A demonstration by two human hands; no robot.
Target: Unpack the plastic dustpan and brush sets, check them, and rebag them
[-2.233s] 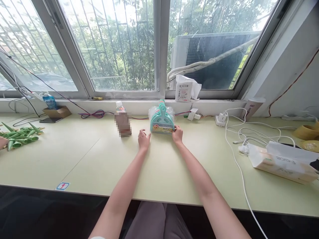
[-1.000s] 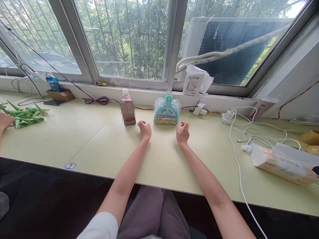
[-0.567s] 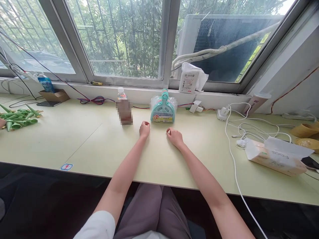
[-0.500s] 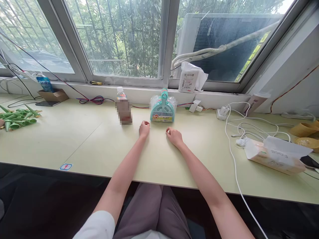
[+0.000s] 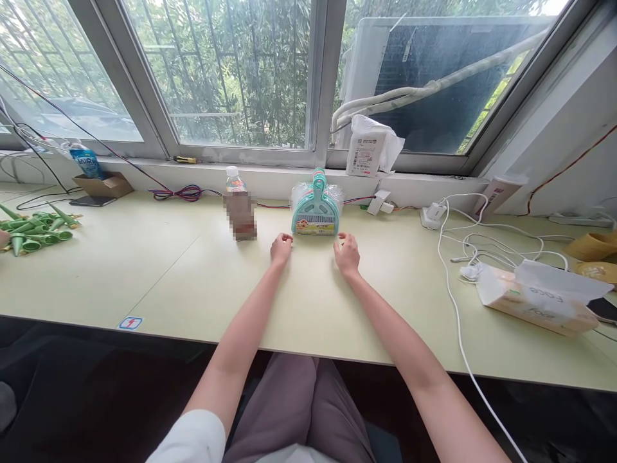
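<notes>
A small teal dustpan and brush set point(image 5: 315, 207), wrapped in clear plastic with a yellow label, stands upright against the wall below the window. My left hand point(image 5: 281, 249) rests on the table just in front of its left lower corner, fingers curled in and nothing seen in them. At its lower right corner is my right hand point(image 5: 347, 254), fingers bent but apart, close to the wrapping; I cannot tell whether they touch it. A bottle point(image 5: 240, 212) with a white cap, partly pixelated, stands to the left of my left hand.
On the right lie white cables point(image 5: 463, 241), a tissue pack point(image 5: 537, 299) and yellowish tape rolls point(image 5: 595, 247). Green cone-shaped pieces point(image 5: 36, 228) lie at the far left, a person's fingertips beside them. A white box point(image 5: 365, 154) stands on the sill.
My right hand has moved forward and to the right, to the set's right side, and its fingers have opened. My left hand has barely moved. The view has shifted slightly.
</notes>
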